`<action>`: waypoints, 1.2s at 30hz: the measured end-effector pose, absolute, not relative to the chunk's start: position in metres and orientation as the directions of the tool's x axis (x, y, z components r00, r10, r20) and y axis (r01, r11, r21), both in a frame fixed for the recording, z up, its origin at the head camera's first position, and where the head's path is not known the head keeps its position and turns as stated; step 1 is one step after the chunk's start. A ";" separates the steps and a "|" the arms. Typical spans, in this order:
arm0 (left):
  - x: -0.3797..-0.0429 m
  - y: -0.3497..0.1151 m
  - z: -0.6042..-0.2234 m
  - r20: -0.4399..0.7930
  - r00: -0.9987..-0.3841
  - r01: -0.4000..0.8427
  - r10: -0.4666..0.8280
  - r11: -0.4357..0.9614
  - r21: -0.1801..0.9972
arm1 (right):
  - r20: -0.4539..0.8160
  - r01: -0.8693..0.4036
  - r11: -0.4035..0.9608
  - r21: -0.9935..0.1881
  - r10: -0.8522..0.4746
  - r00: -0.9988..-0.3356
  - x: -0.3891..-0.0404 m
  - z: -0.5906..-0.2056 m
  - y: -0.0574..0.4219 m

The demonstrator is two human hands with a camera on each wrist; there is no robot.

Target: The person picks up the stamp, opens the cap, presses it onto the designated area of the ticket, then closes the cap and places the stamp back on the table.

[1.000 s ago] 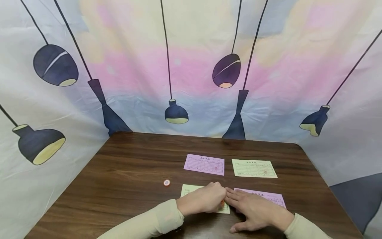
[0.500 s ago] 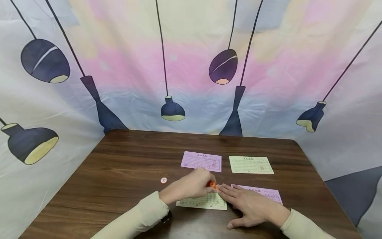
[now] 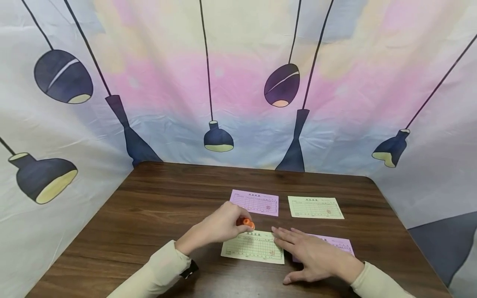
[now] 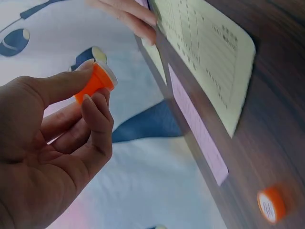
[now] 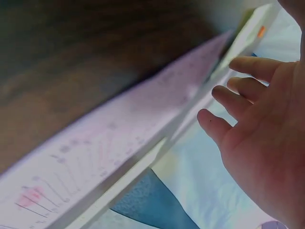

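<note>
My left hand pinches a small orange stamp above the far edge of the near yellow slip. In the left wrist view the orange stamp sits between thumb and fingertips, its pale round face turned away from the palm. A red mark shows at that slip's lower right. My right hand lies palm down with fingers extended, fingertips at the yellow slip's right edge and the hand over part of the near purple slip. An orange cap with a white printed top rests on the table.
Farther back lie another purple slip and another yellow slip, each with a red mark. The brown wooden table ends against a hanging cloth printed with lamps. The cap is hidden behind my left hand in the head view.
My left hand has lifted off the near yellow slip and moved left and away with the stamp, uncovering the slip and its red mark. My right hand has stayed in place.
</note>
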State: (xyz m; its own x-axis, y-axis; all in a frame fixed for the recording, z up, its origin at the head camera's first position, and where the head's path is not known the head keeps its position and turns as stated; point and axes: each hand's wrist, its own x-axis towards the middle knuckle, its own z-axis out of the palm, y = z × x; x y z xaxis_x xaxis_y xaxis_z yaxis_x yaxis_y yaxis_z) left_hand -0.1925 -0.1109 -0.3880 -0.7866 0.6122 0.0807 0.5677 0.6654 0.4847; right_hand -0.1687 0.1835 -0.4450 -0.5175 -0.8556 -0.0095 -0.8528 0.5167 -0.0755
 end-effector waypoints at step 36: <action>-0.205 -0.245 -0.386 0.205 -0.949 0.314 0.240 0.789 0.528 | 0.203 -0.892 0.447 -0.072 -0.869 -0.452 -0.199 -0.414 0.084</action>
